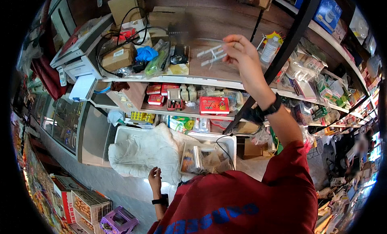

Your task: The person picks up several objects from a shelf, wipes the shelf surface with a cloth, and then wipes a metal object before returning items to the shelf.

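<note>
Raised over the wooden top shelf (201,71), my right hand (239,51) grips a white plastic rack-like piece (213,55) between thumb and fingers. To its right stands a clear bottle with a white cap (270,50). My left hand (155,175) hangs low with its fingers slightly bent and nothing seen in it, beside a white quilted cloth (145,150). The cloth drapes over a white tub (130,132). A smaller bin (182,164) in that tub holds plastic bags and a shiny roll (197,156).
A printer (83,55), a cardboard box (118,57), a blue crumpled bag (146,53) and black cables crowd the top shelf's left. A black metal post (284,49) rises near my right forearm. Red boxes (214,105) sit one shelf below. A purple stool (119,219) stands on the floor.
</note>
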Demonstrator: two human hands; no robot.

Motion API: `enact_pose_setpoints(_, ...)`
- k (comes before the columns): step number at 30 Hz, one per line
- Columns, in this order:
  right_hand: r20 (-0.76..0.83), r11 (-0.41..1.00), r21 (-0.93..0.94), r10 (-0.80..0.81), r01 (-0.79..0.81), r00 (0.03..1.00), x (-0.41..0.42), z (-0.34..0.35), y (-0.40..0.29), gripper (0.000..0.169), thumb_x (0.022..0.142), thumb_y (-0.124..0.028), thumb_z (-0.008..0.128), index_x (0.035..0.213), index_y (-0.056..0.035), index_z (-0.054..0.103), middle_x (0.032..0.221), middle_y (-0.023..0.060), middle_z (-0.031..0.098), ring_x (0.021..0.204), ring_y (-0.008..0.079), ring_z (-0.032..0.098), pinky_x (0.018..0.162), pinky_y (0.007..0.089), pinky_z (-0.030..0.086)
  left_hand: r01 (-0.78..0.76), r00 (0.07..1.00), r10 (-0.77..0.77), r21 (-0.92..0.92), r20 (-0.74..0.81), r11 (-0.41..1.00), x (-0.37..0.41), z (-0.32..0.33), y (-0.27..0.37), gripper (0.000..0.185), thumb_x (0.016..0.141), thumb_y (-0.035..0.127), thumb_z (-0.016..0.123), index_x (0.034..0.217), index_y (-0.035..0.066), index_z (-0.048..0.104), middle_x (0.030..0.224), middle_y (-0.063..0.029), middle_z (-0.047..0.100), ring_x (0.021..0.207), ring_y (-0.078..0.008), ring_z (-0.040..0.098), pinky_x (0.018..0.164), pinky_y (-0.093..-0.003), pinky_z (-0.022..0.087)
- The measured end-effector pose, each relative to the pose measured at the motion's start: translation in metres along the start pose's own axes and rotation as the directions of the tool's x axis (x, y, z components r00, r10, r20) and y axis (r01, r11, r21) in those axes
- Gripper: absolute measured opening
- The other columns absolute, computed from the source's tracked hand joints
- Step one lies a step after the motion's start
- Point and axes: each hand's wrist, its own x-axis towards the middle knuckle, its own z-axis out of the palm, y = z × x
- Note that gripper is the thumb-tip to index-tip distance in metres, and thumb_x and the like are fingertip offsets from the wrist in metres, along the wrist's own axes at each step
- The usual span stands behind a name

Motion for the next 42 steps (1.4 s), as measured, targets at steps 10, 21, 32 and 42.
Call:
enact_pose_setpoints(10,0.191,0.773,0.048,0.615,-0.633,0.765,-0.133,0.004,0.053,0.019,0.095,-0.009,0.063,0.114,-0.0051,0.061,0.101,0.0047,0.066,0.083,0.0119,0.06,0.074,0.0255,0.047,-0.02,1.0,0.021,-0.023,0.017,1.0,0.002,0.01,-0.007,0.04,0.095,0.031,0.07,0.125,0.004,0.068,0.101,-0.011,0.071,0.076,-0.0151,0.065,0.062,-0.0298,0.053)
enact_pose_setpoints(21,-0.039,0.489,-0.275,0.855,-0.828,0.518,-0.298,-0.07,0.331,0.019,0.09,-0.006,0.065,0.109,-0.0055,0.063,0.082,0.0067,0.065,0.068,0.0134,0.064,0.057,0.0278,0.05,-0.004,0.999,0.001,0.05,0.048,0.999,-0.011,0.013,0.006,0.045,0.095,0.034,0.071,0.126,0.002,0.067,0.096,-0.0142,0.072,0.08,-0.0187,0.066,0.067,-0.0311,0.054)
enact_pose_setpoints(32,-0.123,0.421,-0.344,0.866,-0.839,0.485,-0.357,-0.062,0.461,0.016,0.088,-0.007,0.067,0.102,-0.0004,0.062,0.09,0.0112,0.069,0.066,0.018,0.067,0.056,0.0323,0.054,0.065,0.996,-0.07,0.084,0.061,0.994,-0.027,0.016,0.015,0.04,0.097,0.028,0.069,0.125,0.0,0.068,0.097,-0.0107,0.073,0.085,-0.0151,0.067,0.065,-0.0281,0.052)
enact_pose_setpoints(42,-0.271,0.314,-0.172,0.896,-0.934,0.351,-0.361,-0.069,0.469,0.025,0.087,-0.013,0.071,0.109,-0.0088,0.06,0.095,0.0121,0.067,0.08,0.0266,0.071,0.062,0.0376,0.064,0.104,0.992,-0.113,0.134,0.055,0.985,-0.043,0.015,0.021,0.041,0.096,0.029,0.07,0.125,0.001,0.068,0.095,-0.0104,0.072,0.078,-0.0146,0.063,0.065,-0.0287,0.052)
